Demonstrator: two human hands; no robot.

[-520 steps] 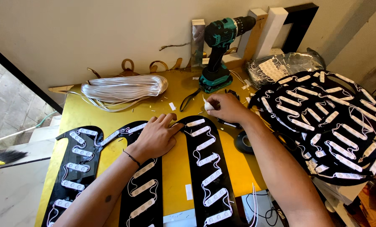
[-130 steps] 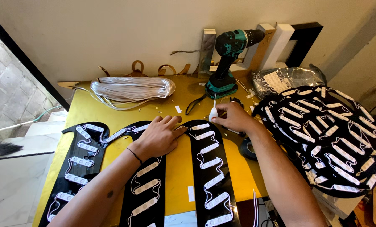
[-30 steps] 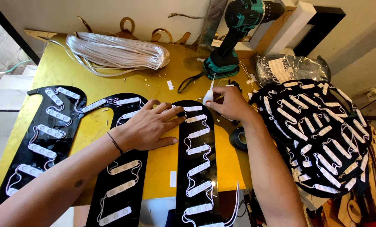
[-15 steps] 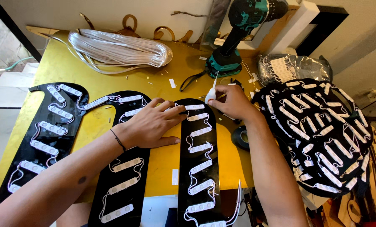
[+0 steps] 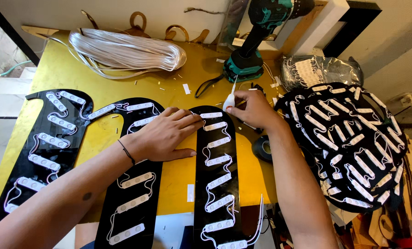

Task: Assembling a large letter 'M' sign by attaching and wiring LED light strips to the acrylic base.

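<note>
My left hand [image 5: 165, 134] lies flat, fingers spread, across two black letter-shaped panels [image 5: 217, 177] that carry white light modules [image 5: 219, 160] joined by white wire. Its fingertips touch the top of the right-hand panel. My right hand [image 5: 254, 108] sits just past that panel's top end and pinches a small white module [image 5: 229, 101] with a white wire rising from it. A third black panel [image 5: 40, 143] with modules lies at the left.
A yellow table [image 5: 178, 87] bears a coil of white cable [image 5: 127, 48], a teal cordless drill [image 5: 256, 37], black pliers [image 5: 208, 84] and a roll of black tape [image 5: 263, 148]. Stacked black panels with modules [image 5: 353, 143] and a bag of modules [image 5: 318, 71] lie at the right.
The view has come closer and tipped down over the panels. My left hand stays flat on the panels; my right hand still holds the white module near the panel's top.
</note>
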